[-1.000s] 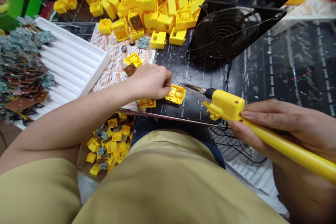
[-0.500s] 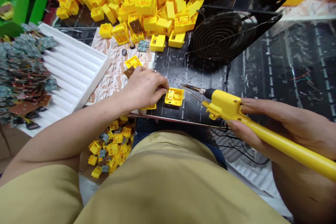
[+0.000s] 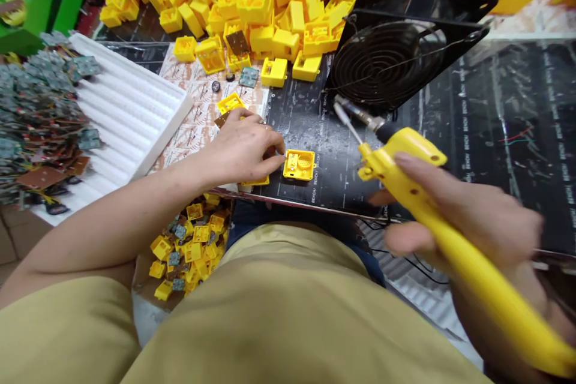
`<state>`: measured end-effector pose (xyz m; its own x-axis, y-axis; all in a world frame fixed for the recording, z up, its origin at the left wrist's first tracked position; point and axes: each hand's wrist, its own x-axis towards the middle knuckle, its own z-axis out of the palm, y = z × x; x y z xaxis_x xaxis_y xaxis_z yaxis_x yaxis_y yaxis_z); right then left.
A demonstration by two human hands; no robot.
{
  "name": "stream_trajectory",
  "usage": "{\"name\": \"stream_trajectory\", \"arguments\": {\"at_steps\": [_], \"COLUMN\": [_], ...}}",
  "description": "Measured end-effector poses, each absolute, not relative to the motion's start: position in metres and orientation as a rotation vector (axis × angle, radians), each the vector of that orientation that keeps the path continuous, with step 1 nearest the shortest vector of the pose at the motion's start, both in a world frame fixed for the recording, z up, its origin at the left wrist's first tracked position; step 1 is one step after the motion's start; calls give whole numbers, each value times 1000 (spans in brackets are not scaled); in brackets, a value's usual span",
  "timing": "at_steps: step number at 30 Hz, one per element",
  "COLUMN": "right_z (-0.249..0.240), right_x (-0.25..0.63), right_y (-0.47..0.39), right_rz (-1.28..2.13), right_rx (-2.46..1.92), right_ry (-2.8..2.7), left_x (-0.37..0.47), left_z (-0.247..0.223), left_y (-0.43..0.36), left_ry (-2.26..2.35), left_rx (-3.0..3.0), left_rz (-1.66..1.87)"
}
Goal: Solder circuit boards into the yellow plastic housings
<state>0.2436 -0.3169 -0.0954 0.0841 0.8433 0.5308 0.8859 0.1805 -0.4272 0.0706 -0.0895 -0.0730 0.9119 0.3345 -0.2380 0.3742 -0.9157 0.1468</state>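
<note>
My right hand [image 3: 472, 222] is wrapped around a yellow soldering iron [image 3: 416, 189], slightly smeared by motion. Its metal tip and a thin feed tube point up and left, in front of the black fan. My left hand [image 3: 247, 147] rests on the bench with thumb and fingers pinched together at the left edge of a small open yellow plastic case [image 3: 299, 165]. What lies between those fingertips is too small to make out. A second yellow case [image 3: 255, 181] is partly hidden under the left hand. Beyond its knuckles sits another yellow case [image 3: 230, 103] with a brown circuit board [image 3: 221, 120].
A heap of yellow cases [image 3: 252, 3] covers the back of the bench. The black fan [image 3: 382, 60] stands right of it. On the left, a white foam tray [image 3: 148, 114] bears many circuit boards [image 3: 40, 126]. A box of yellow cases [image 3: 193, 252] stands below the bench edge.
The soldering iron has swung up and away from the small case, its tip now nearer the fan, as my right hand turned. My left hand has barely moved.
</note>
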Motion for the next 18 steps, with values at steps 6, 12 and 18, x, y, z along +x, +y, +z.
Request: {"name": "stream_trajectory", "arguments": {"at_steps": [6,12,18], "right_z": [-121,-144,-144], "right_x": [231,220,213], "right_y": [-267,-243,-251], "right_rz": [-133,-129,-291], "right_rx": [-1494,-1492,-1596], "right_ry": [-1900,-1926,-1887], "left_x": [66,60,61], "left_z": [-83,-87,-93], "left_y": [-96,-97,-91], "left_ry": [593,615,660], "left_rx": [2932,2918,2561], "left_rz": [-99,-2,161]}}
